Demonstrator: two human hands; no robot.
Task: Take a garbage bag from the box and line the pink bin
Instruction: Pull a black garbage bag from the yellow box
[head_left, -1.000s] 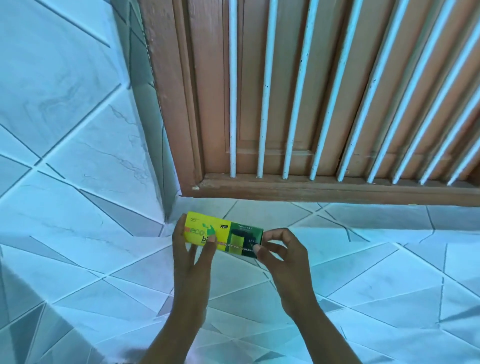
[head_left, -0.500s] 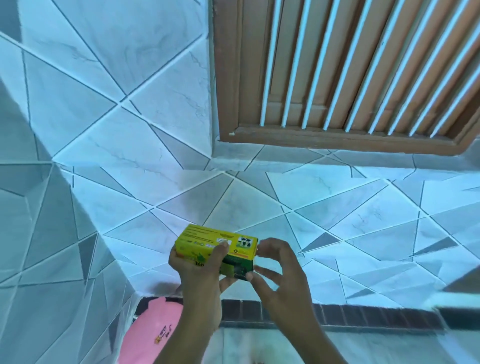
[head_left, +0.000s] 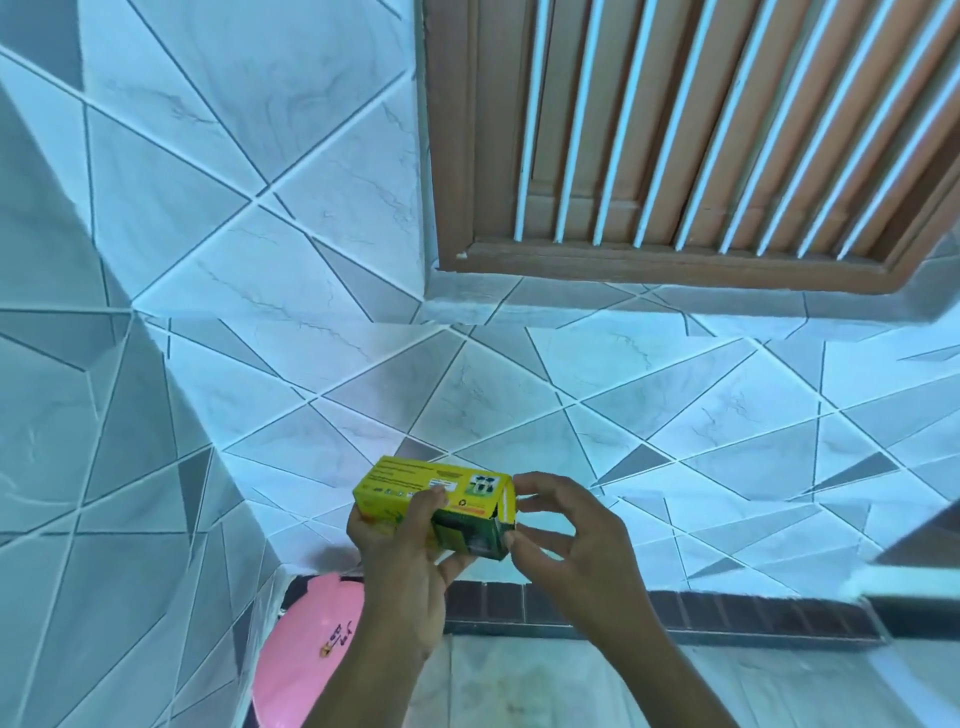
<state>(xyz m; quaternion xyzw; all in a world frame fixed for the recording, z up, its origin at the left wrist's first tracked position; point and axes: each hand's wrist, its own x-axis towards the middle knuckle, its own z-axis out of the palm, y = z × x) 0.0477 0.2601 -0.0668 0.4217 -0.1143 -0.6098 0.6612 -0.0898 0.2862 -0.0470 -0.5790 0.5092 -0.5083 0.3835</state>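
Observation:
A small yellow and green garbage bag box (head_left: 415, 486) is held in front of me, below the middle of the view. My left hand (head_left: 400, 566) grips its left half from underneath, thumb on the front face. My right hand (head_left: 563, 530) pinches the box's right end, where a yellow flap stands slightly ajar. No bag shows outside the box. The pink bin (head_left: 306, 649) stands on the floor at the lower left, in the wall corner, partly hidden behind my left forearm.
Tiled walls with a grey triangle pattern meet in a corner at the left. A brown wooden window frame (head_left: 649, 265) with white bars fills the upper right. A dark brick strip (head_left: 675, 613) runs along the wall base above the pale floor.
The view has tilted down, so the window rose in frame and the pink bin came into view. The box was turned, and my right hand shifted onto its end flap.

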